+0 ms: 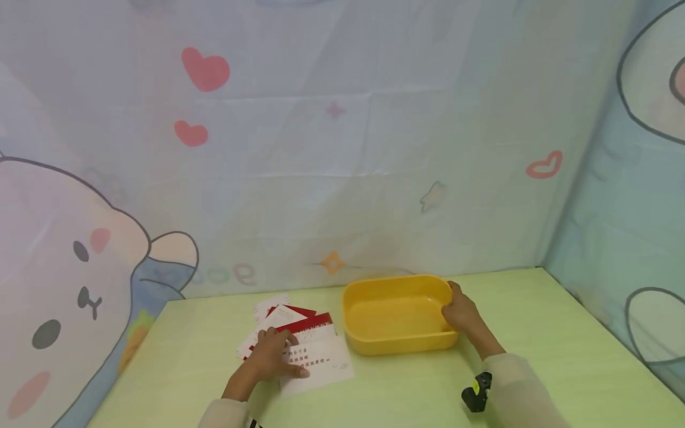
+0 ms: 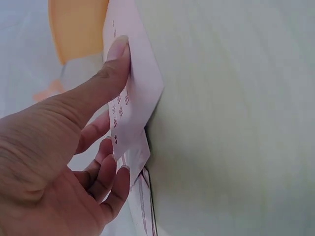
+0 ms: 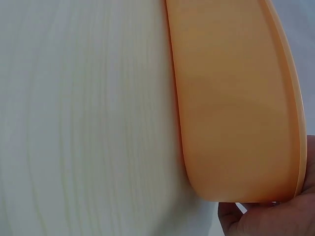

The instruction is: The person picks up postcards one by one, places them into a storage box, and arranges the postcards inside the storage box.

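paper cards lie in a loose, overlapping pile on the counter, just left of the yellow tray, white and red pieces turned at different angles. the left hand rests over them, its fingers apart and its thumb laid on the printed face of the front white card; nothing shows them clamped on a sheet. the right hand has its fingers clamped on the right end of the tray, at the rim.

the likeliest trouble seems to be a spread pile: with pressure on the front white card alone, it could slide off while the ones beneath stay put, since the edges do not line up in the left wrist view. thin paper lying so low could also bend or crease if the thumb presses hard at an edge. the tray is a second risk: a push leftward from the right hand could shove its wall into the nearest cards, and lifting by one end only could tip it.
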Tool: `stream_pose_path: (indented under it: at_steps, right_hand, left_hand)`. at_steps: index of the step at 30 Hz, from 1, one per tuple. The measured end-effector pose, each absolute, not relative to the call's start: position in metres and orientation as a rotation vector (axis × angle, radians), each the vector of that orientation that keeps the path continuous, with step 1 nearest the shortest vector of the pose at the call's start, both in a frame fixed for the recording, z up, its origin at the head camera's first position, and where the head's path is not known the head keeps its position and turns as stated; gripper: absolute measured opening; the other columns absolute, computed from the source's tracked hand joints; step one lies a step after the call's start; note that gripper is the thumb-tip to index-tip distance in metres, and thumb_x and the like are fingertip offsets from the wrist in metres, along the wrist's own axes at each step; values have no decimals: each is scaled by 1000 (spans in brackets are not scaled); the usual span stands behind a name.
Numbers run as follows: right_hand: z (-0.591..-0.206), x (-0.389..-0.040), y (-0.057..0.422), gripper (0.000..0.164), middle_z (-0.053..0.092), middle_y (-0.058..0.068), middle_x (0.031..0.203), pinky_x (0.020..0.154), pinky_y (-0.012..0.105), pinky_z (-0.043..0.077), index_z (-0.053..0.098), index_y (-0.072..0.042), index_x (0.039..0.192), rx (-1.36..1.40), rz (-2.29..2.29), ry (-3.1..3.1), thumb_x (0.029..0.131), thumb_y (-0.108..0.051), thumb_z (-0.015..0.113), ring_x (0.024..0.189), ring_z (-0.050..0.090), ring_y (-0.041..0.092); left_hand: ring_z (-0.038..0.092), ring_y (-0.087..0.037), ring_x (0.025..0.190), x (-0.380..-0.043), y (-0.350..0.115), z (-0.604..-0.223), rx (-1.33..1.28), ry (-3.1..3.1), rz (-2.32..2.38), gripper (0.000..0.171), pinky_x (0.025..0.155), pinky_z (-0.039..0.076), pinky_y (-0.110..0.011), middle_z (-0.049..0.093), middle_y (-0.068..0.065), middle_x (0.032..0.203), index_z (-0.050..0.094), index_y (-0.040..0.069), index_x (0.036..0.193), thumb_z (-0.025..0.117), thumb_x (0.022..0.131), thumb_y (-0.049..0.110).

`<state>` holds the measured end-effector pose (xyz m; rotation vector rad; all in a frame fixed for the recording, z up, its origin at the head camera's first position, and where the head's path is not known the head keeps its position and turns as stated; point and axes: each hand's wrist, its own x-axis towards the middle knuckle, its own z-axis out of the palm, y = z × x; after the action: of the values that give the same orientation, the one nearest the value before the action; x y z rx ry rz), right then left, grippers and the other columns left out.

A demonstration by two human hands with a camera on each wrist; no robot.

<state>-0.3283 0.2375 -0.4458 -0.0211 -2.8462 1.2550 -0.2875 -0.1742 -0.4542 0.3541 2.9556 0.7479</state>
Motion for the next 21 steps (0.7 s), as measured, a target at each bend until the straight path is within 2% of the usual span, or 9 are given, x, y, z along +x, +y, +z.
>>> stream_pose_path:
  at_steps: [3, 7, 12, 14, 17, 21]
  right_hand:
    - [-445, -328, 236, 71, 58, 35, 106, 55, 28, 38, 14, 13, 151, -21, 1225, -2852, 85, 0, 40, 58, 40, 16]
    - [-443, -328, 235, 72, 55, 40, 120, 56, 29, 40, 17, 12, 151, -22, 1165, -2852, 84, 1, 42, 61, 44, 18]
    - [-445, -329, 233, 73, 49, 40, 134, 58, 28, 39, 21, 10, 151, -52, 1128, -2838, 83, 1, 43, 66, 48, 21]
    - [-445, -330, 233, 74, 47, 40, 137, 56, 28, 38, 20, 8, 153, -70, 1150, -2829, 83, 1, 42, 63, 45, 21]
    - [-446, -330, 234, 75, 42, 40, 142, 54, 27, 38, 20, 7, 154, -97, 1190, -2818, 82, 1, 42, 61, 42, 19]
    - [-446, -330, 234, 76, 40, 41, 143, 51, 26, 38, 19, 6, 154, -115, 1228, -2810, 81, 1, 42, 56, 37, 16]
  left_hand:
    - [43, -28, 104, -289, -175, -457, 359, 2945, 778, 62, 86, 46, -47, 56, -9, 106, 61, 10, 109, 93, 63, 35]
    - [48, -29, 108, -288, -177, -459, 374, 2924, 821, 63, 87, 47, -46, 58, -10, 110, 57, 11, 111, 93, 65, 35]
    - [53, -23, 99, -285, -177, -457, 355, 2894, 873, 65, 84, 47, -39, 59, -10, 112, 56, 9, 113, 93, 65, 33]
    - [53, -21, 97, -285, -177, -456, 352, 2891, 892, 65, 84, 47, -38, 59, -9, 112, 56, 9, 113, 93, 65, 33]
    - [56, -24, 102, -283, -179, -454, 368, 2888, 917, 60, 87, 49, -41, 60, -11, 114, 56, 9, 112, 91, 68, 29]
    - [59, -32, 111, -281, -180, -449, 379, 2885, 993, 46, 92, 50, -48, 62, -13, 117, 58, 8, 110, 86, 75, 17]
